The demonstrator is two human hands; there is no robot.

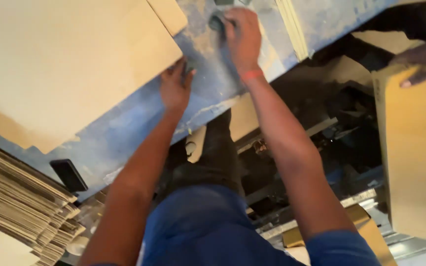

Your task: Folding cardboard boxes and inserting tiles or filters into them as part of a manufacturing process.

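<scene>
**Hands steadying cardboard on a worn blue worktop**

A large cardboard sheet point(60, 64) lies flat on the scuffed blue worktop point(124, 138). The left hand point(175, 86) presses its near edge, fingers spread, gripping nothing. The right hand point(242, 37) closes around a small dark object point(217, 22) just beyond the sheet's corner. A phone point(68, 175) and stacked cardboard point(20, 202) sit nearer. Another person's hand point(422, 61) holds a separate cardboard piece point(405, 148) at right.

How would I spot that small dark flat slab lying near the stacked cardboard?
Start at the worn blue table and follow its near edge toward the left, to the tall stack of flattened cardboard. Just right of the stack's top lies a small black phone-like slab. It is the only dark, glossy rectangle there; all around it is tan board or scuffed blue paint.
</scene>
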